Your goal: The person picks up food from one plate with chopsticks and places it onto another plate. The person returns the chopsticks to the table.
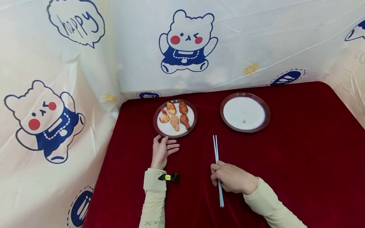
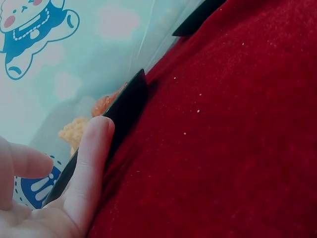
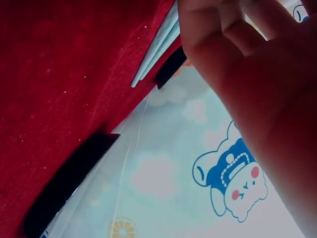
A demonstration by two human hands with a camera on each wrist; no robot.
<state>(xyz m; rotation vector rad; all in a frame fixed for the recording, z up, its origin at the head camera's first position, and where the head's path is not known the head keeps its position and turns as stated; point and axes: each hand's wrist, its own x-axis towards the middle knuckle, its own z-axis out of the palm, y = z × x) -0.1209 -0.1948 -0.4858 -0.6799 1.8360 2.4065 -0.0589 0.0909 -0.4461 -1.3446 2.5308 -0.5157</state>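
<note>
Little seems done: five food pieces (image 1: 175, 123) are left on the left plate (image 1: 191, 117), near the far-left corner of the bench (image 1: 299, 142); only an orange speck (image 1: 244, 121) is seen on the right plate (image 1: 243, 107), by the far edge. Chopsticks (image 1: 217, 155) are gripped by the right hand (image 1: 232, 178); the left plate's rim is touched by the loosely extended left hand (image 1: 162, 153). In the left wrist view alone, one digit is clearly shown against the rim's outer side.
</note>
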